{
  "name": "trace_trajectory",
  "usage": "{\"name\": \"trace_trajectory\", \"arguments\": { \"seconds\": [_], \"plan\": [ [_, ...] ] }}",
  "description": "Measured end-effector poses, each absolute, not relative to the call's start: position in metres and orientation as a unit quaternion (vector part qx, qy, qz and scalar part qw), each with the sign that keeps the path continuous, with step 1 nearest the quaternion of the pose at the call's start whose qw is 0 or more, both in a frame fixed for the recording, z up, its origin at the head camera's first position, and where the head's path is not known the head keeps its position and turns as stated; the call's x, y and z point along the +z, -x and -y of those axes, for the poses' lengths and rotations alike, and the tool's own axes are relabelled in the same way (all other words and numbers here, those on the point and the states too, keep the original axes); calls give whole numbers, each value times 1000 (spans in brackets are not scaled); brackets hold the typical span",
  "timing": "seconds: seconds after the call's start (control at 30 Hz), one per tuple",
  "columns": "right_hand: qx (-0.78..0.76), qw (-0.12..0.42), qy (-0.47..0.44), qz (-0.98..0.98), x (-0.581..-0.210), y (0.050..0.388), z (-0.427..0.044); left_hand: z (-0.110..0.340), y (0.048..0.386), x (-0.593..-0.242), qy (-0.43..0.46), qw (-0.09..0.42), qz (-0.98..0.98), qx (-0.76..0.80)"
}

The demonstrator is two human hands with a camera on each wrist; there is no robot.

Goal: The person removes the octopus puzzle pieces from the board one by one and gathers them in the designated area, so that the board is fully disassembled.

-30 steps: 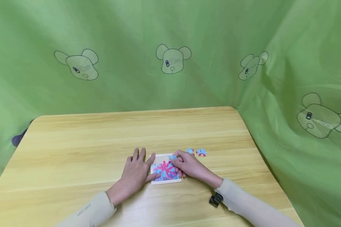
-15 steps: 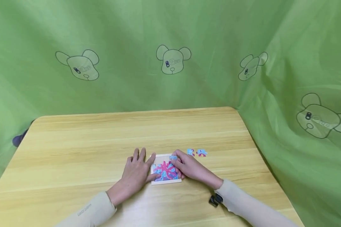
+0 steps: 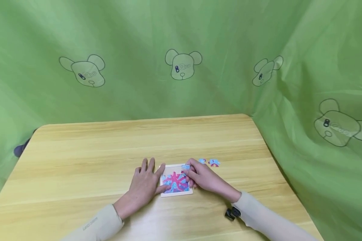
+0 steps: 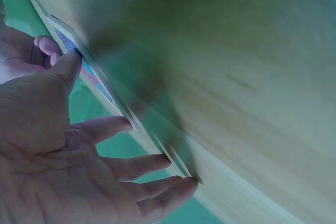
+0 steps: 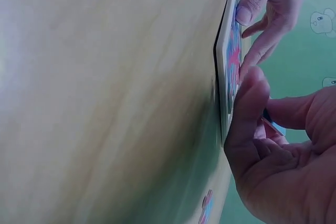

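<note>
A wooden-framed puzzle board (image 3: 176, 194) lies on the table, its lower part filled with a pink octopus picture and its upper left part bare. The left hand (image 3: 143, 185) lies spread at the board's left side, thumb over the picture and index finger at the top left corner. At the upper right corner the right hand (image 3: 203, 175) pinches a blue and pink puzzle piece (image 3: 185, 167) between thumb and finger. In the right wrist view that piece (image 5: 275, 126) shows tilted in the curled fingers of the right hand (image 5: 283, 156).
Two loose puzzle pieces, one (image 3: 202, 161) partly behind the right hand and another (image 3: 214, 163) beside it, lie on the wooden table (image 3: 108, 144). A green curtain (image 3: 138, 83) with bear-head drawings hangs behind and to the right.
The piece in the right hand has shifted slightly right and turned, showing more of its face. The left hand has kept its place on the board.
</note>
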State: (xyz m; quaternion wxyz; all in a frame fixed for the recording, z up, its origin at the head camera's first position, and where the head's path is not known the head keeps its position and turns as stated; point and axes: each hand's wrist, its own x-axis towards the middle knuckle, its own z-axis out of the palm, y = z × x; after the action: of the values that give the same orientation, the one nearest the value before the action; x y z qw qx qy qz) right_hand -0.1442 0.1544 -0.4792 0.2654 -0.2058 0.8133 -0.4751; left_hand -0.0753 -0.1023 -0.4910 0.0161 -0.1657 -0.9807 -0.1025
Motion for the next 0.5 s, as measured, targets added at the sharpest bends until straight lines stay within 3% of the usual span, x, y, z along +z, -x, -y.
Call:
{"name": "trace_trajectory", "arguments": {
  "seconds": [0.5],
  "plan": [
    [-509,236,179,-808,-469,138,-184,104,75,-492,166,10,979,-119]
  ]
}}
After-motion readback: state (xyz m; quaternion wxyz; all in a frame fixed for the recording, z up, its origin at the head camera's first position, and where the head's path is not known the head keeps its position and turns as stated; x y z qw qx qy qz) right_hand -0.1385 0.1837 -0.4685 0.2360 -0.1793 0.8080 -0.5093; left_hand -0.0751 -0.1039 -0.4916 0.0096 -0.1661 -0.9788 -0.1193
